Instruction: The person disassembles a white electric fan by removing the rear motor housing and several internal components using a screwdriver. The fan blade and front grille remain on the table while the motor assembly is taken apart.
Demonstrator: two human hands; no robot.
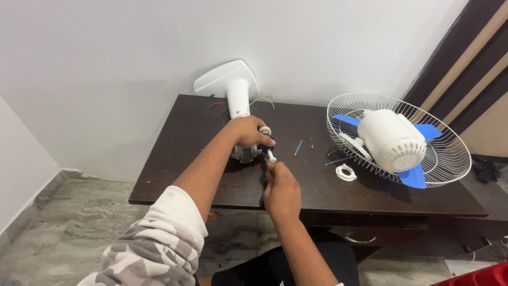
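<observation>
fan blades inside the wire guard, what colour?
Blue. The fan blades show under the white motor cover in the head view.

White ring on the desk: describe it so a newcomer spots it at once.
Start at the dark wooden desk and find the round wire fan guard lying at its right end. Just left of the guard's lower rim lies the small white plastic ring, the only white loop there; the bits nearby are thin blue sticks and screws.
</observation>
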